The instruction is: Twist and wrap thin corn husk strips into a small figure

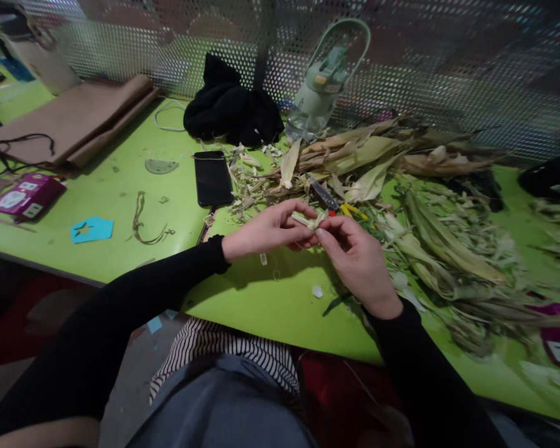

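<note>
Between my fingertips is a small knotted piece of pale corn husk (pixel 312 221), held above the green table. My left hand (pixel 275 229) pinches it from the left, its fingers curled. From the right, my right hand (pixel 354 261) grips the same piece between thumb and fingers. Just behind the hands lie scissors or pliers with grey blades (pixel 323 191) and yellow handles (pixel 352 211), partly covered by husk scraps. Long dried corn husks (pixel 354 155) are heaped beyond them, and more green husks (pixel 443 236) lie to the right of my right hand.
A black phone (pixel 213 178) lies left of the scraps. Behind stand a pale green water bottle (pixel 320 90) and a black cloth (pixel 233 109) against a perforated metal screen (pixel 168 37). Farther left are a brown paper bag (pixel 70 124), a purple box (pixel 28 197) and a blue card (pixel 92 230).
</note>
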Demonstrator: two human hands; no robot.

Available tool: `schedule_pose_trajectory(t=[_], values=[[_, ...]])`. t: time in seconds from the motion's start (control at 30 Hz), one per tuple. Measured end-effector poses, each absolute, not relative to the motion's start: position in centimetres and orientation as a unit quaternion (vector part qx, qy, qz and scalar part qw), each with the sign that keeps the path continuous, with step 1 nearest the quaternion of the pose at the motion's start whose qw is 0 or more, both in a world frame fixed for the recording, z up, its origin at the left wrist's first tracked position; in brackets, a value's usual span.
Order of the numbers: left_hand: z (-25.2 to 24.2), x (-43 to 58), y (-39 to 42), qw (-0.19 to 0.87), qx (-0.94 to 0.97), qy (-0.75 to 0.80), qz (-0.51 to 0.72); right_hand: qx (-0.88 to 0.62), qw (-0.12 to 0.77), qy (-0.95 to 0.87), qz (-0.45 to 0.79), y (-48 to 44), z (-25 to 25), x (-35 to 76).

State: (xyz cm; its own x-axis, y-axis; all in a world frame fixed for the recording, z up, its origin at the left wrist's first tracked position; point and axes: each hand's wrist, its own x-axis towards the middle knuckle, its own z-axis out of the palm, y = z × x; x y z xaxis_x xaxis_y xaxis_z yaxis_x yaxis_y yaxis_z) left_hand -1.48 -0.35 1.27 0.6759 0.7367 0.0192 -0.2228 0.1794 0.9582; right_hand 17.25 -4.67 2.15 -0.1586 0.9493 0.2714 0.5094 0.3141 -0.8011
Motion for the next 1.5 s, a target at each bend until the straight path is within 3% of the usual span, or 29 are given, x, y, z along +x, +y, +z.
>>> schedule_pose_trajectory(t=[0.43,0.6,0.83,1.1,1.3,1.5], values=[[2.6,-1.7,-0.8,0.756,0.531,0.263,0.279,-0.489,0.428,-0.726,0.225,-5.3,2.7,17.3],[3.3,-2.2,-0.5,0.777,0.523,0.258,0.236,-0.483,0.43,-0.717,0.259,-5.1,3.1,18.6],[3.6,-2.9,0.0,0.789,0.528,0.24,0.202,-0.501,0.387,-0.723,0.275,-5.0,4.0,19.3],[2.7,-1.9,-0.8,0.721,0.587,0.256,0.265,-0.503,0.274,-0.781,0.251,-4.6,3.7,18.0],[2.1,-1.4,-1.1,0.701,0.588,0.252,0.316,-0.512,0.313,-0.754,0.269,-4.6,2.8,17.5],[1.9,-1.0,-1.3,0.728,0.567,0.248,0.293,-0.534,0.37,-0.684,0.333,-5.1,2.1,16.7]])
